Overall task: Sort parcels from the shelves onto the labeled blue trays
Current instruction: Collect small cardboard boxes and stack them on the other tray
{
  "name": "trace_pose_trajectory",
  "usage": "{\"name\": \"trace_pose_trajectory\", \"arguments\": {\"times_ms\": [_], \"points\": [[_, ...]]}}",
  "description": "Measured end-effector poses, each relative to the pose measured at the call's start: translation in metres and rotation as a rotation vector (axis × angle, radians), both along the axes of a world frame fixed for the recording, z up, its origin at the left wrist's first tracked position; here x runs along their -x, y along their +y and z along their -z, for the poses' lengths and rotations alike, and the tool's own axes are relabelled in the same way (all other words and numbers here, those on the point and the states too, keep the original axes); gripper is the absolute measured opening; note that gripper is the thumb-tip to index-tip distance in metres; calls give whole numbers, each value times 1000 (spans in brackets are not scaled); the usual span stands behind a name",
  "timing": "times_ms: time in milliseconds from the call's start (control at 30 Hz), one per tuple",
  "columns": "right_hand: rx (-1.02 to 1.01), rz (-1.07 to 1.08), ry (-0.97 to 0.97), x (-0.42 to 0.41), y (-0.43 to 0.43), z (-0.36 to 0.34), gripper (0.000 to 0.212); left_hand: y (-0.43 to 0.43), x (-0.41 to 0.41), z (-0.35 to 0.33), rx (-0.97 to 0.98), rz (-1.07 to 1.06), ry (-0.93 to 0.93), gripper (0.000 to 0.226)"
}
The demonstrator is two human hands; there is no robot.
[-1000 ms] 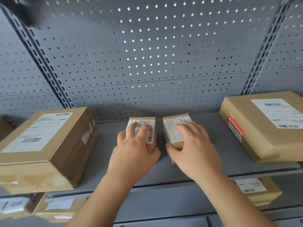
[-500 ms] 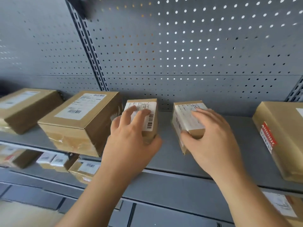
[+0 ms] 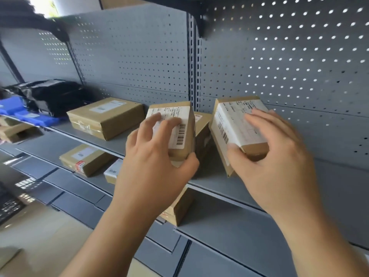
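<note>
As we face the grey shelf [image 3: 219,185], our left hand [image 3: 151,172] holds a small brown parcel [image 3: 180,128] with a white barcode label: fingers lie over the label and the thumb curls under the near end, so that grip is clamped on it. Our right hand [image 3: 273,166] holds a second small parcel [image 3: 233,126], tilted, its grip closed round the near end. Whether the lower corner touches the board we cannot tell. The two parcels sit side by side, apart, with another brown box [image 3: 201,124] partly hidden behind them. Further left on the same shelf lies a larger flat box [image 3: 105,118]. Beyond it are a black bag [image 3: 52,94] and blue trays [image 3: 30,116] — both blurred. More labelled parcels [image 3: 85,158] lie on the shelf below.
</note>
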State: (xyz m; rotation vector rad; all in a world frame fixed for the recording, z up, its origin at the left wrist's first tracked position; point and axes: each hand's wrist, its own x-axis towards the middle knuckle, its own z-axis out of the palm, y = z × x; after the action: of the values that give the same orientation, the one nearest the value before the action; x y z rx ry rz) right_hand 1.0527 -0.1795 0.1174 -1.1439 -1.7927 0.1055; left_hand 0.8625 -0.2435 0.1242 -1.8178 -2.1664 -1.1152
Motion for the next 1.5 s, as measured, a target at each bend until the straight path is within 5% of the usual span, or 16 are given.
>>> {"name": "trace_pose_trajectory", "arguments": {"times_ms": [667, 1500], "points": [[46, -444, -165, 316, -102, 16, 66, -173, 268, 27, 85, -465, -121, 64], [149, -1060, -346, 699, -38, 60, 63, -163, 543, 65, 220, -1068, -252, 62]]}}
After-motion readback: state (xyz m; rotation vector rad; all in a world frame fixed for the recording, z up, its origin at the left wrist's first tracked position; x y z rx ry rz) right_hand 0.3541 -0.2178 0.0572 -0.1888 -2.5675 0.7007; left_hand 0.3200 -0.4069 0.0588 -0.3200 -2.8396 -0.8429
